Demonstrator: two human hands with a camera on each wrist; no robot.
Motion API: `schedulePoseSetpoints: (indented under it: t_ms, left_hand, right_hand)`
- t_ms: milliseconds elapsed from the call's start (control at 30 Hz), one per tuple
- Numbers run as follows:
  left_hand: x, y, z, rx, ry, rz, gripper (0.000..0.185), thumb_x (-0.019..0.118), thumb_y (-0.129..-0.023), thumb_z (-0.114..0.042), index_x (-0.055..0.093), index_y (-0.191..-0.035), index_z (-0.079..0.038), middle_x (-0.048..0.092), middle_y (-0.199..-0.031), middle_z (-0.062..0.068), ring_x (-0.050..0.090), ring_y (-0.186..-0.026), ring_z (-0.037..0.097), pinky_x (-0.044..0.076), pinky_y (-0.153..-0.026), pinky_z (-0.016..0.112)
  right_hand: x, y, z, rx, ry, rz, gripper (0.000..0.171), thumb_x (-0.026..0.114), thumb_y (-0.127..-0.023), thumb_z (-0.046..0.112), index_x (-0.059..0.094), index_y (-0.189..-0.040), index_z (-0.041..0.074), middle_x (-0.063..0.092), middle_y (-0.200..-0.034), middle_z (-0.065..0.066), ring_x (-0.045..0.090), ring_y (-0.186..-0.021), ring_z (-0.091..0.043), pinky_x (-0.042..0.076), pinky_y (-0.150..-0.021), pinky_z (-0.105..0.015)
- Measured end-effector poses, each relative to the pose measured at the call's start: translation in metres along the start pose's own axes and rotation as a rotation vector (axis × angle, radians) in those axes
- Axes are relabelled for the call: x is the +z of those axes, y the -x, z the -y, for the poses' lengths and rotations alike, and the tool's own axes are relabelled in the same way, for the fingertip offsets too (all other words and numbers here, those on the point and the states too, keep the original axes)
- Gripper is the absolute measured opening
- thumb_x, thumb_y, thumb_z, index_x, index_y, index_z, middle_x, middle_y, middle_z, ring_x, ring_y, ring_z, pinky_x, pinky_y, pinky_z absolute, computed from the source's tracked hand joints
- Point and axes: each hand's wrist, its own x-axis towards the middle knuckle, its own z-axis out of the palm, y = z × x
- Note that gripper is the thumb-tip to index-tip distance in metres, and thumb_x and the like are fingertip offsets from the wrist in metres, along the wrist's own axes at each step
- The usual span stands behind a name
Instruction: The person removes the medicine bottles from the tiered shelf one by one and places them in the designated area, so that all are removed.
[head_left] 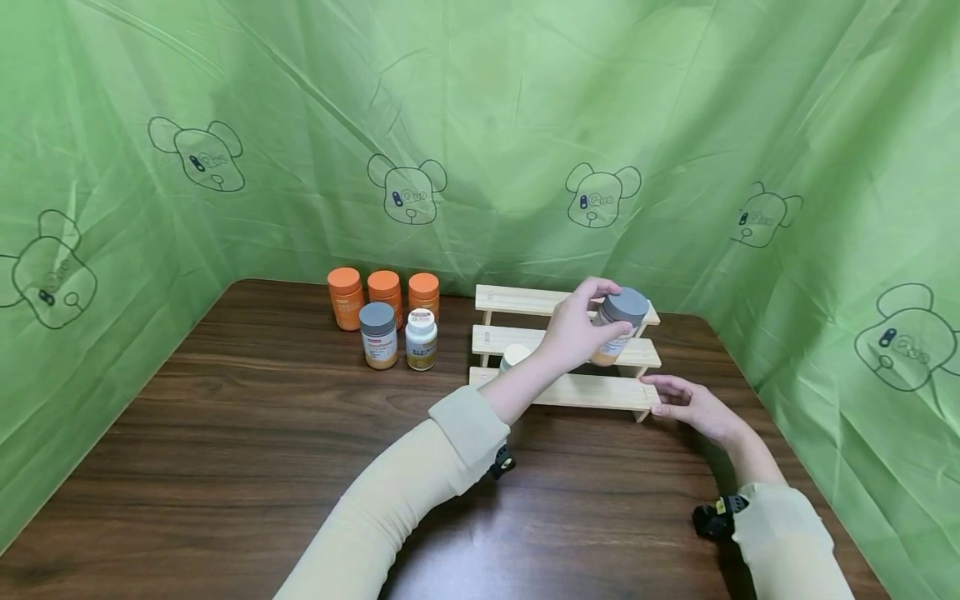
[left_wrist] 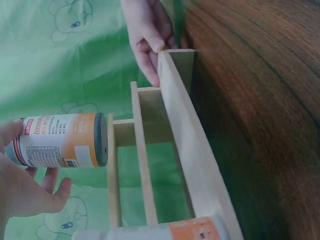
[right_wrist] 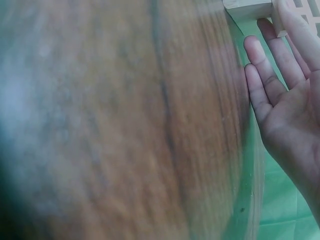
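The left hand [head_left: 577, 329] grips a grey-lidded bottle [head_left: 618, 325] by its side, fingers and thumb curled round it, and holds it just above the middle step of the wooden stepped rack [head_left: 564, 390] at centre right of the head view. In the left wrist view the bottle [left_wrist: 60, 140] lies at the left edge, clear of the slats and not yet resting on any. The right hand [head_left: 693, 406] lies with fingers straight against the right end of the rack's lowest step — bracing it, by the look.

I judge this to be the placing step: the bottle is over the rack but not set down. The next move calls for lowering it upright onto a step, base flat, with the lid clear of the step above.

A white-capped bottle [head_left: 514, 357] already stands on the lowest step, partly hidden behind the left forearm — close enough to be knocked. At centre left on the counter [head_left: 262, 467] stand three orange-lidded bottles [head_left: 384, 297] in a row, with another grey-lidded bottle [head_left: 378, 335] and a white-lidded one [head_left: 421, 338] in front, well apart from the hands. Green cloth [head_left: 480, 125] hangs behind.
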Motion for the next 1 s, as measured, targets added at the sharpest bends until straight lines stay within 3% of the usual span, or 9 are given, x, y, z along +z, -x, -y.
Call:
schedulePoseSetpoints:
  t_ms: [400, 700, 1000]
  left_hand:
    - [-0.022, 0.009, -0.021, -0.02, 0.031, 0.036, 0.047, 0.08, -0.076, -0.019, 0.056, -0.117, -0.02, 0.061, -0.124, 0.002, 0.061, -0.1, 0.014, 0.048, -0.083, 0.028]
    - [-0.038, 0.016, -0.029, -0.025, 0.066, 0.051, 0.047, 0.08, -0.076, -0.018, 0.056, -0.117, -0.02, 0.06, -0.125, 0.0, 0.061, -0.101, 0.014, 0.051, -0.083, 0.032]
    - [-0.055, 0.021, -0.035, -0.036, 0.074, 0.036, 0.046, 0.081, -0.075, -0.018, 0.058, -0.114, -0.022, 0.062, -0.121, 0.001, 0.061, -0.1, 0.014, 0.052, -0.078, 0.027]
  right_hand:
    - [0.0, 0.0, 0.001, 0.009, -0.004, 0.0, 0.052, 0.063, -0.09, 0.009, 0.044, -0.137, 0.0, 0.061, -0.122, 0.004, 0.06, -0.105, -0.004, 0.05, -0.083, -0.02]
    - [0.0, -0.001, 0.001, 0.016, -0.006, 0.002, 0.052, 0.063, -0.09, 0.009, 0.044, -0.137, 0.0, 0.061, -0.121, 0.006, 0.06, -0.105, -0.004, 0.05, -0.083, -0.02]
    - [0.0, -0.001, -0.001, 0.021, 0.007, -0.005, 0.051, 0.063, -0.09, 0.01, 0.044, -0.137, 0.002, 0.06, -0.122, 0.006, 0.059, -0.106, -0.004, 0.05, -0.083, -0.02]
